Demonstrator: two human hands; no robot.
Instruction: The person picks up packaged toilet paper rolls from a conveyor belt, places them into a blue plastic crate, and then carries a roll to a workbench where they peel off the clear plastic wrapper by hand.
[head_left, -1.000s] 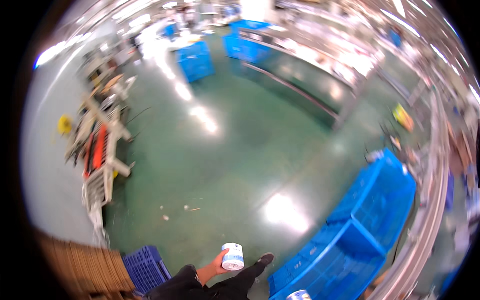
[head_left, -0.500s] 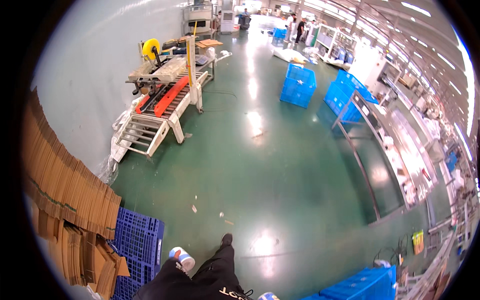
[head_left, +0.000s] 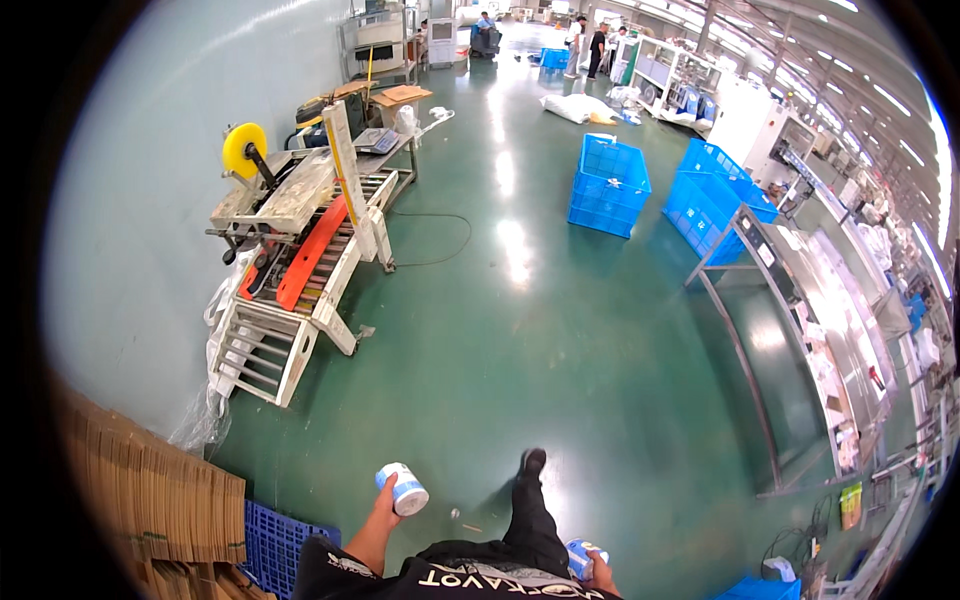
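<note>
My left hand (head_left: 384, 503) is closed round a white-and-blue cylindrical canister (head_left: 404, 490), held out over the green floor with its pale end tilted outward. At the lower edge, right of my dark trouser leg, my right hand (head_left: 602, 574) grips a second white-and-blue canister (head_left: 581, 556). Part of that one is hidden by the hand and my leg. I cannot make out what either canister contains.
Stacked flat cardboard (head_left: 165, 480) and a dark blue plastic pallet (head_left: 285, 540) lie at the lower left. A roller conveyor machine (head_left: 325, 265) stands ahead on the left. Blue crates (head_left: 610, 190) and a metal table (head_left: 835, 330) stand on the right. People (head_left: 598, 50) are far ahead.
The conveyor and cardboard have shifted toward me in view as I step forward. My left hand with its canister has swung outward, and my right hand with the other canister shows more.
</note>
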